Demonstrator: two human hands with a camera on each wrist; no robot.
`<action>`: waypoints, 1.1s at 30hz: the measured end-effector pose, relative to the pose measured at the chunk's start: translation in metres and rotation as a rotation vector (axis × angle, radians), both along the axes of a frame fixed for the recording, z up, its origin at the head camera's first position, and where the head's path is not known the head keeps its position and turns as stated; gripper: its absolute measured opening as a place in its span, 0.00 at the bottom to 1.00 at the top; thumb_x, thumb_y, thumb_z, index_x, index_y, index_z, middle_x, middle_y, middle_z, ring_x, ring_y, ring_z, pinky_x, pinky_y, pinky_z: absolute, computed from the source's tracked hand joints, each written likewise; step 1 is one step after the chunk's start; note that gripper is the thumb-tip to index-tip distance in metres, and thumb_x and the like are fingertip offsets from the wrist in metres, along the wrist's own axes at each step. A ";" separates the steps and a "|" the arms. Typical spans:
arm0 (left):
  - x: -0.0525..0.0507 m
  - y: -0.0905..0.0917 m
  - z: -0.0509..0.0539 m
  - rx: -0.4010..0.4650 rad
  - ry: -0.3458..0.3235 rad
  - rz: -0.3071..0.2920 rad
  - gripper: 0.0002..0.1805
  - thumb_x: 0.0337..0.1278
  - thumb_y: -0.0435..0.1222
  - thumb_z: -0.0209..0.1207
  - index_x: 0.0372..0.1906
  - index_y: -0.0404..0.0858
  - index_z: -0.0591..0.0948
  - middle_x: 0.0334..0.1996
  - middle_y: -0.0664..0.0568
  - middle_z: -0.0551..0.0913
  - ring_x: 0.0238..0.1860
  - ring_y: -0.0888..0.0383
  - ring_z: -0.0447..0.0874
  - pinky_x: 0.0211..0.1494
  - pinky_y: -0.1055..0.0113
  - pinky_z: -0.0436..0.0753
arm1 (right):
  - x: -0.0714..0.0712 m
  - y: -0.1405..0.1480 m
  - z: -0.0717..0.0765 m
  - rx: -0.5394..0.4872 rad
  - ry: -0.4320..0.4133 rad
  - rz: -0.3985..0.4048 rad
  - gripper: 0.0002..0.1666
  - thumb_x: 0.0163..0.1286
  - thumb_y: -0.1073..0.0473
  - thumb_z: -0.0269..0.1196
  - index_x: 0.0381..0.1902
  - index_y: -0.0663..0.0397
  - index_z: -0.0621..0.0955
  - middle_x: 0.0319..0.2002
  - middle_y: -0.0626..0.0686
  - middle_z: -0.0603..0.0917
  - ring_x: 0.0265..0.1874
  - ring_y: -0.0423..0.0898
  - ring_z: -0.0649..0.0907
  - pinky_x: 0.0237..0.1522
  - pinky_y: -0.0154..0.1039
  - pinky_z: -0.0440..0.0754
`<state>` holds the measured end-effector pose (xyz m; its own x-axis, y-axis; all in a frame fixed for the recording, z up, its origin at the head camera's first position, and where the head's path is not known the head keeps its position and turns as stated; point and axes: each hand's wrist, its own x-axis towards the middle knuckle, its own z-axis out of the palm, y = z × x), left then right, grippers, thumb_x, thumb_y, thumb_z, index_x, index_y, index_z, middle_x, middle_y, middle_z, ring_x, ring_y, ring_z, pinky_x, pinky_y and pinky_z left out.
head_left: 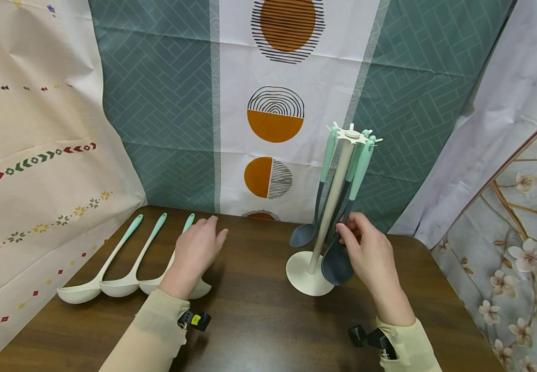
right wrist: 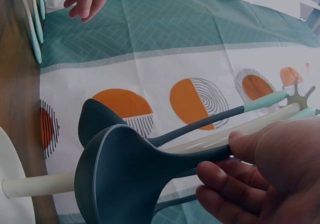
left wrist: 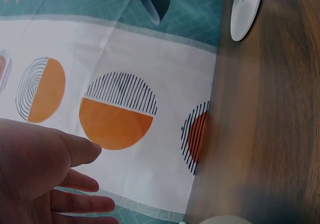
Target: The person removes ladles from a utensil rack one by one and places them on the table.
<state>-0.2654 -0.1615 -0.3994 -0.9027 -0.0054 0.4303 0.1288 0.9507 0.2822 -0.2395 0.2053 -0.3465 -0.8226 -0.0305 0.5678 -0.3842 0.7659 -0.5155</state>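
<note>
"Where is the blue-grey, mint-handled ladle [head_left: 338, 266] placed?"

"Beside the pole of a cream, hooked stand [head_left: 332, 206], towards the back right corner of the brown wooden counter [head_left: 259, 289]. Its stem is pinched by the right hand [head_left: 368, 248], just above the bowl."

"And the left hand [head_left: 198, 248]?"

"It is held loosely spread above a row of white, mint-handled ladles [head_left: 78, 293] (four bowls can be counted), towards the counter's left edge."

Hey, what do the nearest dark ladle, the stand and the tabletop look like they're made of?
Nearest dark ladle: probably nylon or silicone; it looks smooth and matte, with an edge highlight. Stand: likely off-white plastic, though painted metal is possible; the colour is even and smooth. Tabletop: wood or wood-look laminate; brown grain, light sheen.
</note>
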 end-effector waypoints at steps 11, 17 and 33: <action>0.002 0.007 0.004 -0.020 0.094 -0.042 0.25 0.77 0.41 0.68 0.63 0.25 0.83 0.51 0.31 0.88 0.47 0.34 0.90 0.51 0.42 0.88 | 0.000 0.000 0.001 -0.001 -0.005 -0.002 0.06 0.84 0.57 0.67 0.49 0.53 0.82 0.34 0.51 0.89 0.35 0.50 0.91 0.40 0.52 0.83; 0.004 0.010 0.008 -0.016 0.104 -0.060 0.26 0.77 0.42 0.68 0.65 0.24 0.83 0.54 0.30 0.88 0.52 0.34 0.89 0.57 0.43 0.87 | 0.000 0.000 0.001 -0.005 -0.003 0.000 0.06 0.83 0.58 0.68 0.50 0.53 0.82 0.35 0.52 0.90 0.36 0.50 0.91 0.41 0.53 0.83; 0.017 0.028 0.020 -0.025 0.154 -0.092 0.25 0.76 0.43 0.71 0.64 0.27 0.84 0.52 0.34 0.89 0.49 0.37 0.89 0.52 0.44 0.88 | 0.000 0.000 0.000 -0.002 -0.008 0.002 0.06 0.83 0.58 0.68 0.50 0.53 0.82 0.35 0.52 0.89 0.35 0.50 0.91 0.41 0.53 0.83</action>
<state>-0.2487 -0.1334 -0.3794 -0.8220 0.0864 0.5628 0.2555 0.9393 0.2290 -0.2398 0.2056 -0.3463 -0.8269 -0.0312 0.5614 -0.3819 0.7640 -0.5200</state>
